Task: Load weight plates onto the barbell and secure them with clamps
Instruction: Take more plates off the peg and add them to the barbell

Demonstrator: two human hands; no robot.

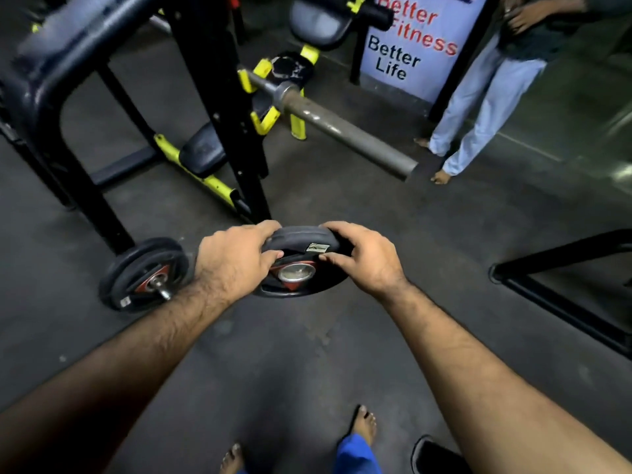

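Note:
I hold a black weight plate (301,241) with a red-trimmed metal hub between both hands at the frame's middle, above the floor. My left hand (236,260) grips its left rim and my right hand (364,256) grips its right rim. The grey barbell sleeve (345,131) runs from the yellow rack hooks toward the right, bare, ending at about mid-right. More black plates (143,273) sit on a storage peg at the lower left of the rack.
A black and yellow bench rack (219,131) stands ahead on the left. A person in light trousers (478,97) stands barefoot just beyond the barbell's end, beside a "Better Fitness Better Life" sign (410,46). A black frame (564,295) lies on the right. My bare feet (364,425) show below.

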